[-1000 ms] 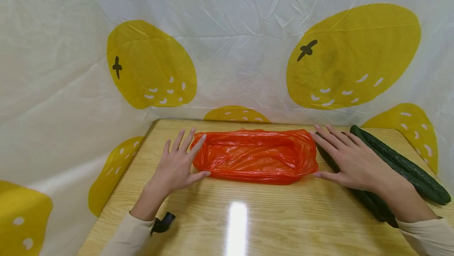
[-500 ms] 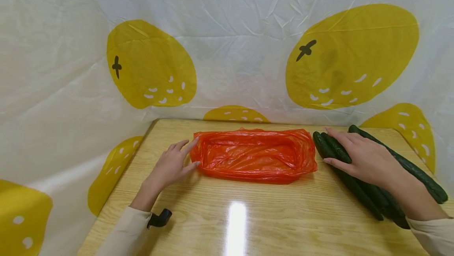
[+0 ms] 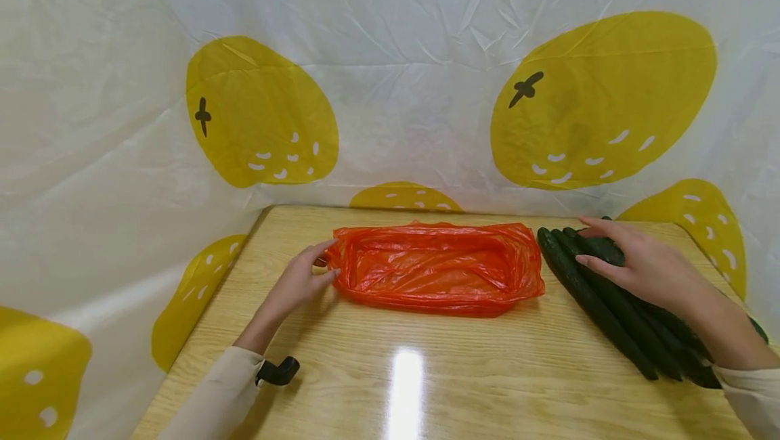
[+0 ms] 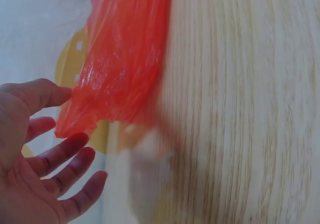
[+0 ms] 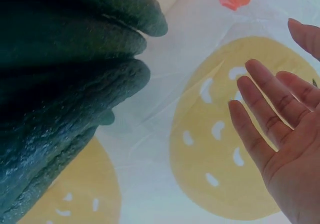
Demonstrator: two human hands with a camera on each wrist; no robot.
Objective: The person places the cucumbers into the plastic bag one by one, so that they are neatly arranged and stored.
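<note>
Orange plastic fills the space between your two hands: the bag lies crumpled and open-mouthed on the pale wooden bench, its long axis running across from your left hand to your right. White sheeting printed with yellow fruit shapes walls in the bench behind and on both sides, closing off the far edge just beyond your fingertips. A small black clip sits at your left cuff.

Your left hand rests at the bag's left end, fingers relaxed and loosely spread, fingertips touching or just short of the plastic; the wrist view shows the palm open with nothing held.

Dark green cucumbers lie side by side just beyond the bag's right end, apart from it, long axes running from the far edge back toward your right forearm, blunt tips pointing away from you.

Your right hand lies on top of their far ends, fingers straight and laid flat, not curled around any one of them. Nothing stands between the cucumbers and the bag.
</note>
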